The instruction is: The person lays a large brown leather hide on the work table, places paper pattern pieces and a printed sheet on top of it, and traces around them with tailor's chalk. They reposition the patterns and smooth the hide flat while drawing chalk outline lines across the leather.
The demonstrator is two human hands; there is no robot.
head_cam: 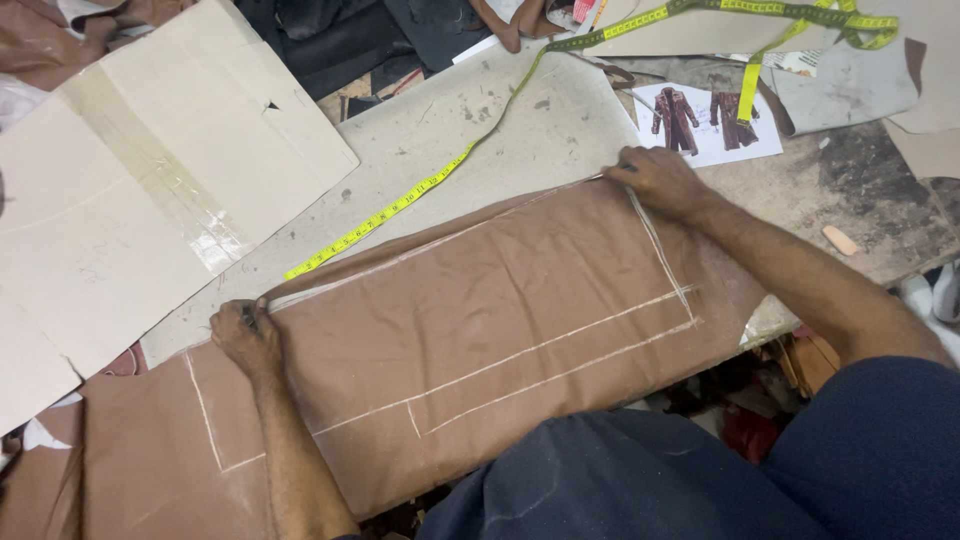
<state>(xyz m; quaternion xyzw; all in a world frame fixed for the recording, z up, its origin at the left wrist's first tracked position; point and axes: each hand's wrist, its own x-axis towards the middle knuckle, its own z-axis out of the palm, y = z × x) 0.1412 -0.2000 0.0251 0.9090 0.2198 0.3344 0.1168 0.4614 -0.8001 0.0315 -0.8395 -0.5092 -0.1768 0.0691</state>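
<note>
Brown cloth (480,330) marked with chalk lines (520,355), spread lengthwise across the worktable (500,120). The left hand (245,338) is closed, pinching the cloth's far edge at one end; the right hand (660,182), fingers curled, presses the same edge at the other end. A yellow tape measure (400,205) lies just beyond that edge, cardboard (150,180) to the left.

Even, soft overhead light; faint shadows; sharp focus (slight glare on cardboard (150,190) tape).
</note>
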